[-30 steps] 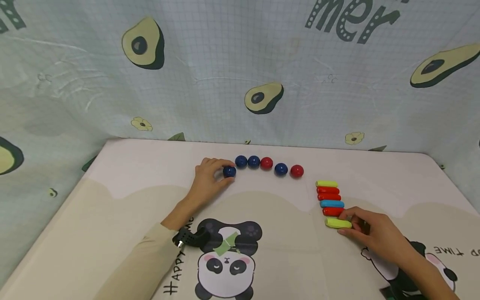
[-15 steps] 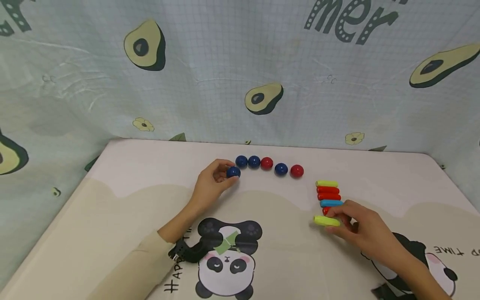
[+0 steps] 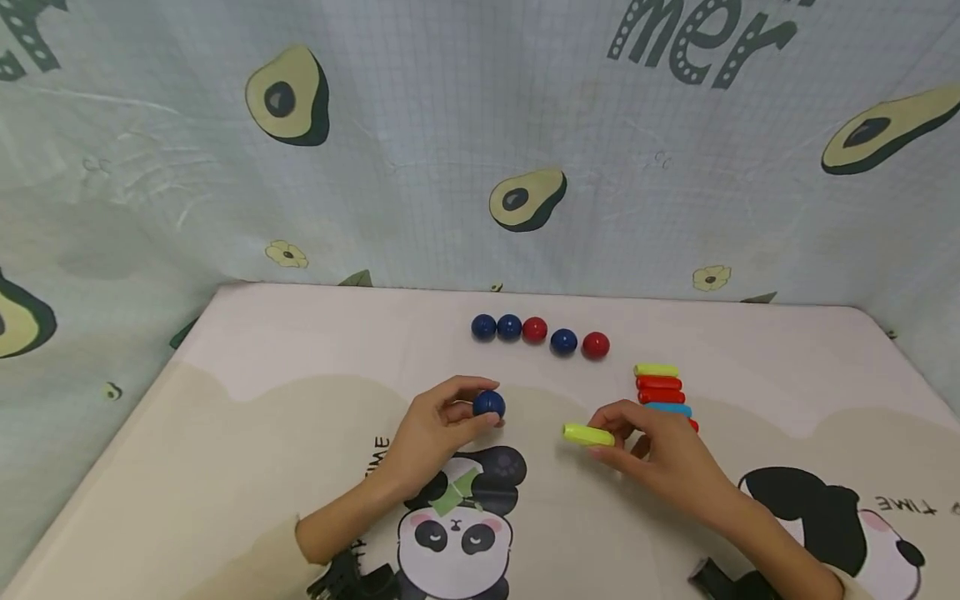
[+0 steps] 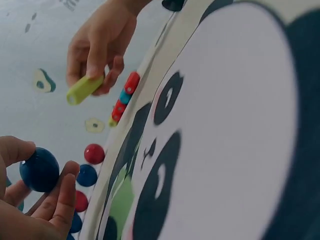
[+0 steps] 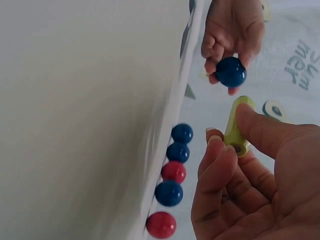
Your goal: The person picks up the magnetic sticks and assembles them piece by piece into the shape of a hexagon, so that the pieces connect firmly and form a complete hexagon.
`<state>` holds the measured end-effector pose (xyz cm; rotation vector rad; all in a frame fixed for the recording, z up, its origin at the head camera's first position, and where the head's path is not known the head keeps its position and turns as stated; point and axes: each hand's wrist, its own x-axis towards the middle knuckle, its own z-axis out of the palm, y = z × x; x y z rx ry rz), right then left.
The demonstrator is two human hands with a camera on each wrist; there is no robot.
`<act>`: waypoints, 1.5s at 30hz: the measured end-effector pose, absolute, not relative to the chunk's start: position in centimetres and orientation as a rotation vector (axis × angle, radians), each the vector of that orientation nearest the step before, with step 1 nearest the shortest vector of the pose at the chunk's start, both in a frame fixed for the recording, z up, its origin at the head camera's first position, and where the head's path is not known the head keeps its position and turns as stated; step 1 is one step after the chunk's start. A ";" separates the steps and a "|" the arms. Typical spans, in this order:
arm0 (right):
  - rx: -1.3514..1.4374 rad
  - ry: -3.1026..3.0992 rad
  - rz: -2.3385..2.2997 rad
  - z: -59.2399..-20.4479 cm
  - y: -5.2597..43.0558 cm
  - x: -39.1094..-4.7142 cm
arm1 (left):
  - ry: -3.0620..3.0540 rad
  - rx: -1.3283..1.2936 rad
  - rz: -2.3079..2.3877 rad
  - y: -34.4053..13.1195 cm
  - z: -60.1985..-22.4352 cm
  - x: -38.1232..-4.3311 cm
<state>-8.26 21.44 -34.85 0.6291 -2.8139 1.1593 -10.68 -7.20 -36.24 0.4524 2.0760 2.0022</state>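
My left hand [image 3: 438, 429] pinches a glossy blue ball [image 3: 489, 405] between thumb and fingers, in front of the row of balls. To its right, my right hand [image 3: 656, 442] grips a short yellow-green cylinder [image 3: 588, 435] near one end; the other end points left toward the ball. A gap separates the two held things. In the left wrist view the blue ball [image 4: 39, 170] sits at the fingertips. The right wrist view shows the yellow-green cylinder [image 5: 238, 127] between thumb and fingers, with a dark spot on its near end.
Blue balls [image 3: 509, 327] and red balls [image 3: 596, 346] form a loose row at the back of the table [image 3: 300, 333]. Behind the right hand lies a stack-like row of cylinders: yellow-green [image 3: 656, 369], red [image 3: 660, 396] and blue [image 3: 671, 409], partly hidden by the hand.
My left hand has brought the blue ball away from the row, toward me and slightly right. My right hand has carried the yellow-green cylinder leftward from its row.
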 end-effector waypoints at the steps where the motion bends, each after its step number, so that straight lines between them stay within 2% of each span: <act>1: 0.634 -2.826 1.166 -34.8 21.1 -8.3 | 2.046 0.455 1.998 -7.1 -36.2 -10.4; 9: 0.699 -2.872 1.190 -34.2 19.2 -8.6 | 2.004 0.459 1.947 -6.5 -36.8 -9.4; 27: 0.764 -2.835 1.243 -35.0 17.6 -9.4 | 1.924 0.523 1.962 -6.3 -37.1 -9.7; 37: 0.871 -2.861 1.259 -34.9 15.9 -10.2 | 2.254 0.500 1.801 -6.3 -37.4 -9.4; 45: 0.695 -2.841 1.186 -34.1 17.3 -11.7 | 2.292 0.483 1.890 -6.4 -37.4 -9.6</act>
